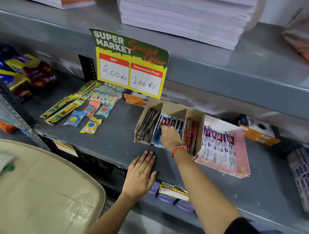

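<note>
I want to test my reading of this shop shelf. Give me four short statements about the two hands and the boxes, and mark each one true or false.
1. The right hand reaches into the middle compartment of the cardboard box, its fingers curled on blue packets. True.
2. The left hand grips a packet. False: it lies flat on the grey shelf and holds nothing.
3. The sign gives a discounted price of 100 Rs. True.
4. The pink tray stands to the left of the cardboard box. False: it stands to the right of it.
</note>
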Demonstrator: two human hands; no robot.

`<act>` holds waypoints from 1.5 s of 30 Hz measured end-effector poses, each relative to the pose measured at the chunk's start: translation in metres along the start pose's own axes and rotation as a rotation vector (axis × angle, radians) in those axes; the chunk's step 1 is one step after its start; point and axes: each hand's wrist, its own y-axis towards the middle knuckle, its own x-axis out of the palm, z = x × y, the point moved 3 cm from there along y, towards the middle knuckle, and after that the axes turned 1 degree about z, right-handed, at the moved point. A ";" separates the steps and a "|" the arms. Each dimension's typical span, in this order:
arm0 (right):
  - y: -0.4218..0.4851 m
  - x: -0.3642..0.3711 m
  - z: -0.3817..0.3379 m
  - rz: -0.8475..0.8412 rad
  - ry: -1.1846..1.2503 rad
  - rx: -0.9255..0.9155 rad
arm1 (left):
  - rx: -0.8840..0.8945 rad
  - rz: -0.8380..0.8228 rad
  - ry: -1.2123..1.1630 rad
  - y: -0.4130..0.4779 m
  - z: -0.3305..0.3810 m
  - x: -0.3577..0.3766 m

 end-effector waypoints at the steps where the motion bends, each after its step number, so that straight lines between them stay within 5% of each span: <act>1: -0.001 0.003 0.003 -0.015 -0.003 -0.008 | -0.002 0.003 -0.001 0.000 0.000 0.001; 17: -0.054 0.011 0.012 0.100 0.119 -0.115 | -0.009 -0.025 0.028 0.001 0.002 -0.004; 22: -0.122 -0.008 0.035 0.315 0.315 -0.174 | 0.045 -0.019 0.049 0.011 0.009 -0.017; 27: -0.141 -0.045 0.100 0.580 0.321 0.046 | 0.130 -0.019 0.028 0.049 0.028 -0.023; 32: -0.122 -0.052 0.157 0.255 0.236 0.361 | 0.113 -0.119 0.029 0.068 0.022 -0.001; 38: -0.106 -0.045 0.169 -0.134 0.122 0.480 | 0.057 -0.239 0.068 0.077 0.014 0.016; 45: -0.102 -0.047 0.172 -0.117 0.166 0.483 | 0.065 -0.210 0.047 0.075 0.018 0.008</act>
